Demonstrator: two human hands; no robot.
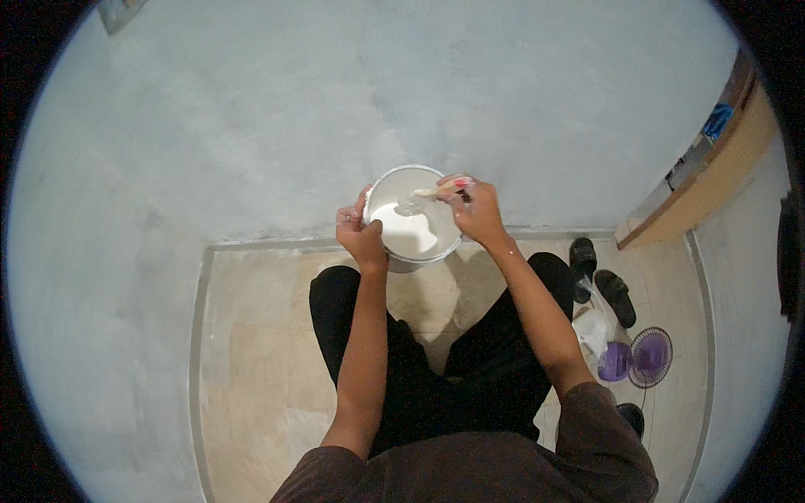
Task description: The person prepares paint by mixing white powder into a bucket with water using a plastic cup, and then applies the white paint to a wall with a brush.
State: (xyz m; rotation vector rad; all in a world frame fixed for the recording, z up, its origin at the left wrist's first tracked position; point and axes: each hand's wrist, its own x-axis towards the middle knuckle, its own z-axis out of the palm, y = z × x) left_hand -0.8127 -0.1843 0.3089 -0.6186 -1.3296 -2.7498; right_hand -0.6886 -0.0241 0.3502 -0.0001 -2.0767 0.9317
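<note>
My left hand grips the near left rim of a small white bucket, held up in front of me and tilted so its inside shows. White paint pools in the lower part of the bucket. My right hand is closed on a paintbrush with a pink handle, its bristles reaching over the bucket's upper right rim. Both hands are just in front of a grey plastered wall.
A tiled floor lies below, with my dark trousers over it. At the right stand black sandals, a white plastic bag and a small purple fan. A wooden door frame is at the far right.
</note>
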